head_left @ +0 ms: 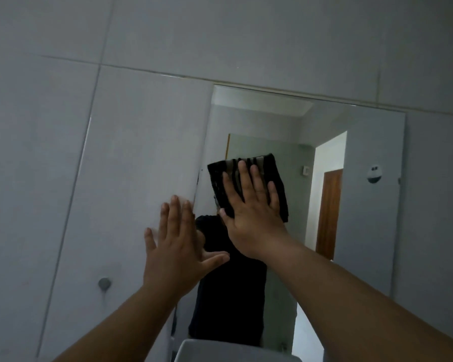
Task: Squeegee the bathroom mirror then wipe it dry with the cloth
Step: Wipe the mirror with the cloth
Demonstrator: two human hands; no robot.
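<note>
Head view: drying the mirror (364,205) with the cloth (277,178).
Right hand (251,212) presses it flat, fingers spread, mid-glass; left hand (178,246) braces open at the mirror's left edge. No squeegee visible, so squeegeeing seems finished; wiping remains.

Glossy mirror (324,142), dark woven cloth (277,184)

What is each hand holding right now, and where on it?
The right hand presses a dark cloth flat against the mirror, palm on its lower middle, not gripping it. The left hand holds nothing; it rests open by the mirror's left edge.
</note>
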